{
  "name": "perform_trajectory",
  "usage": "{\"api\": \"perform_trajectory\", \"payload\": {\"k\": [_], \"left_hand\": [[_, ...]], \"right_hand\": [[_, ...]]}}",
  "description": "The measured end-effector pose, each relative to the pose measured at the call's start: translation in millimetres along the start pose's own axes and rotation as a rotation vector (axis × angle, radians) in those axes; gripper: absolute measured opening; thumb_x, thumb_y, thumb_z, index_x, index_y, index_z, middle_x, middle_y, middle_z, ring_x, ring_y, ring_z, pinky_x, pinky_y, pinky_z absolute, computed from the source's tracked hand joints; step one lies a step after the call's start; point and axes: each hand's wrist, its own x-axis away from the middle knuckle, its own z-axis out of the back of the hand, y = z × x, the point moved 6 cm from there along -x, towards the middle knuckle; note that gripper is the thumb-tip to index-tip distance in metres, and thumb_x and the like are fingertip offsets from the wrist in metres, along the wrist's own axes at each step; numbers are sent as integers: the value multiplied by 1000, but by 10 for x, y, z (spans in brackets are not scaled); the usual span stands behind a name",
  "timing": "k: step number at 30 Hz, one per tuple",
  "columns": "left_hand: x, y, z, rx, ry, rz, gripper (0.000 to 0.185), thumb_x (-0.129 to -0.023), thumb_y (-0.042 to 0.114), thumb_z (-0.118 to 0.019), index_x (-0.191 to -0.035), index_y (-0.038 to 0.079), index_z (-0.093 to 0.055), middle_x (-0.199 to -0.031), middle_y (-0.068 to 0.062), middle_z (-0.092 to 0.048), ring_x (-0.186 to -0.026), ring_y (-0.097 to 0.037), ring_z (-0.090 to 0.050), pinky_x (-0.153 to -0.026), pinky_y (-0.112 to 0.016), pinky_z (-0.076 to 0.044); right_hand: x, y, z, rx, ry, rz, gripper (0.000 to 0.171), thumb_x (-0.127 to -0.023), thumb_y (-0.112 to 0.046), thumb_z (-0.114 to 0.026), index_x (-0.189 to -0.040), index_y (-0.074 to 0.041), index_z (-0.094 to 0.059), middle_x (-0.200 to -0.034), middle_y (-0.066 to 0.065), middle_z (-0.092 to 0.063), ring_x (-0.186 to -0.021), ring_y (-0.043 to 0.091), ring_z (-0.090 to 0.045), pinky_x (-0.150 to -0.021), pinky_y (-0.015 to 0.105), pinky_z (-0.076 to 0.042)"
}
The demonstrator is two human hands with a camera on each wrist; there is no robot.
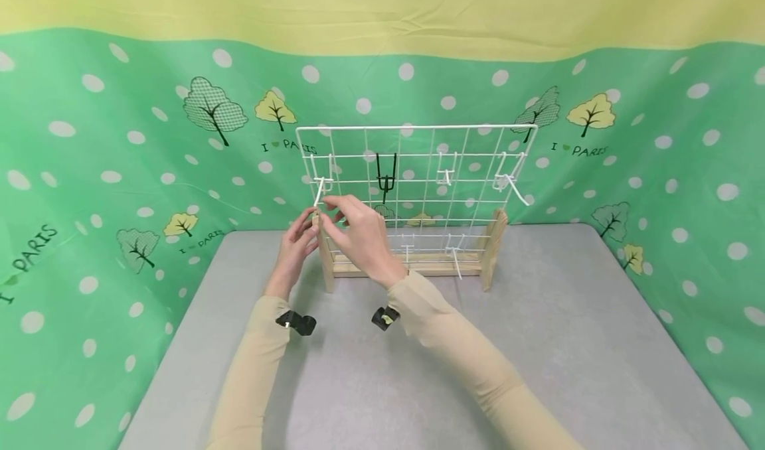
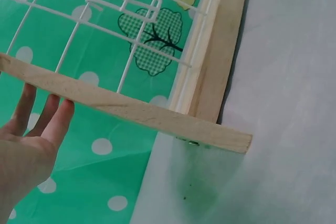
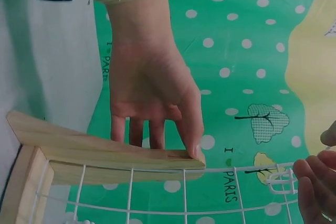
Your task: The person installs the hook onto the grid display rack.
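A white wire grid rack stands on wooden legs. My left hand holds its left wooden leg, with the thumb at the leg's top end and the fingers along the outer side, as the right wrist view shows. In the left wrist view, fingertips of the left hand touch the wooden leg. My right hand has its thumb and bent fingers beside a white hook at the grid's upper left. Whether these fingertips pinch the hook is unclear.
A black hook and more white hooks hang on the grid. Low down, another white hook juts forward. The rack stands on a grey table, bordered by a green dotted curtain.
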Motion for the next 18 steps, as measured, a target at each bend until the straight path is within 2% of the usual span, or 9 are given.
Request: {"api": "perform_trajectory", "payload": {"k": [2,6,11,16,18], "left_hand": [[20,12,-11,-1,6,-12,53,-101,13,-49,-151,8,-32,-146,-22,-37,-126,-25,-45,-108,-49,-34],[46,-6,-34,-18,-1,-41,54,-101,12,-49,-152,8,-30,-146,-23,-37,-128,-28,-44,-108,-49,-35],[93,-70,-60,-95,-32,-61,57,-101,11,-50,-153,11,-27,-147,-25,-35,-133,-34,-37,-108,-48,-35],[164,-216,-21,-162,-43,-31,58,-103,15,-47,-155,12,-22,-152,-22,-30,-138,-34,-30,-112,-48,-28],[169,-369,36,-194,-40,-14,57,-104,16,-46,-154,11,-21,-153,-20,-27,-139,-33,-27,-113,-48,-25]], "right_hand": [[46,12,0,-63,-15,-20,19,-90,-5,-66,-107,1,-67,-100,11,-68,-77,17,-66,-65,19,-54],[173,64,8,-156,-33,-83,16,-89,-2,-66,-105,2,-68,-98,12,-68,-77,18,-66,-66,21,-56],[432,192,11,-251,-70,-202,15,-88,0,-65,-103,3,-68,-95,11,-68,-78,17,-65,-65,20,-55],[742,349,-2,-266,-93,-318,13,-87,-1,-66,-100,1,-70,-94,9,-69,-78,17,-65,-65,24,-56],[854,412,-15,-262,-101,-347,13,-87,0,-66,-99,0,-70,-93,9,-69,-78,18,-65,-64,27,-57]]}}
